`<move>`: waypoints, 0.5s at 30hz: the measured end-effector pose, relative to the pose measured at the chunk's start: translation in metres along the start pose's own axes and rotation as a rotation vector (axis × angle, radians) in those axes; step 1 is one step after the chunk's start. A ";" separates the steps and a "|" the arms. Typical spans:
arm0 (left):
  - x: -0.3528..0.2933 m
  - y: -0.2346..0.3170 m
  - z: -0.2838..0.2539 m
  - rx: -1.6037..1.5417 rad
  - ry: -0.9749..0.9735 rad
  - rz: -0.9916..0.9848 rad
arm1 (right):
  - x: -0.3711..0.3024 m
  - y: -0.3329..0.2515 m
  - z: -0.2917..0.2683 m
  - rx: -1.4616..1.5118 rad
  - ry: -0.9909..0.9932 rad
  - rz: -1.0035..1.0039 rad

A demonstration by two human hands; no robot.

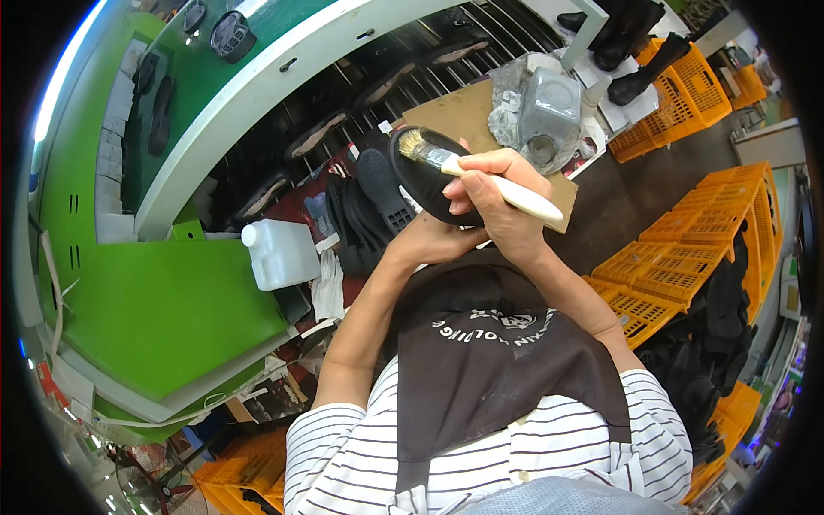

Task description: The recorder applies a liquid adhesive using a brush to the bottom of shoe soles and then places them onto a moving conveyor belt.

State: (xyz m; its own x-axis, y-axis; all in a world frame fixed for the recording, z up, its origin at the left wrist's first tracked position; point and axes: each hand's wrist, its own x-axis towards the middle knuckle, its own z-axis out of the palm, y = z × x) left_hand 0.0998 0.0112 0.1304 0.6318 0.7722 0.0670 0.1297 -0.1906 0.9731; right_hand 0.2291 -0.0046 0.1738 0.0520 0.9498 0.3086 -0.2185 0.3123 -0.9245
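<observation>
The right hand (506, 189) is pinching a white-handled brush (530, 199) between thumb and fingers; the left hand (433, 239) is gripping a black shoe sole (439, 187) at its near end, partly hidden beneath it. The sole is lying just beyond the left hand, its long axis running from far left to near right. The brush is slanting the same way but more crosswise, its bristles (412, 143) pointing left over the sole's far end; whether they are touching cannot be told. The left hand is sitting nearer the sole, the right hand over its right edge.

Loose black soles (384, 190) are resting to the left on a dark red surface (287, 206), with a translucent jug (283, 256) standing beside them. Cardboard (446, 105) is lying beyond, near a plastic-wrapped container (549, 101). A green housing (146, 318) is occupying the left; orange crates (674, 257) are lining the right.
</observation>
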 end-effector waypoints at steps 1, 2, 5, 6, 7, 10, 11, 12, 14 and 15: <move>-0.001 0.000 -0.001 0.005 -0.002 0.007 | 0.002 0.000 0.001 0.017 0.008 -0.004; -0.002 -0.001 -0.003 0.009 -0.005 0.014 | 0.004 0.001 0.000 0.035 0.017 -0.007; -0.007 0.000 -0.010 -0.086 -0.097 -0.065 | 0.012 0.004 -0.003 0.036 0.048 -0.012; -0.008 0.000 -0.011 -0.114 -0.106 -0.064 | 0.014 0.004 -0.003 0.043 0.061 -0.004; -0.011 0.000 -0.012 -0.146 -0.117 -0.062 | 0.015 0.005 -0.005 0.037 0.057 0.006; -0.016 -0.007 -0.015 -0.236 -0.135 -0.019 | 0.016 0.007 -0.007 0.044 0.021 0.002; -0.019 -0.013 -0.017 -0.262 -0.153 -0.045 | 0.017 0.007 -0.009 0.039 0.008 0.006; -0.022 -0.020 -0.020 -0.287 -0.172 -0.071 | 0.018 0.006 -0.010 0.035 -0.005 0.011; -0.028 -0.022 -0.024 -0.385 -0.183 -0.121 | 0.021 0.004 -0.013 0.025 -0.014 0.041; -0.031 -0.019 -0.025 -0.457 -0.176 -0.144 | 0.024 0.001 -0.015 0.018 -0.009 0.067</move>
State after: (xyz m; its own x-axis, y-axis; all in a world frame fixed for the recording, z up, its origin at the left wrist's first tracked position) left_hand 0.0589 0.0058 0.1150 0.7562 0.6500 -0.0749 -0.0976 0.2252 0.9694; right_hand 0.2443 0.0189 0.1770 0.0279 0.9682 0.2486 -0.2384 0.2479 -0.9390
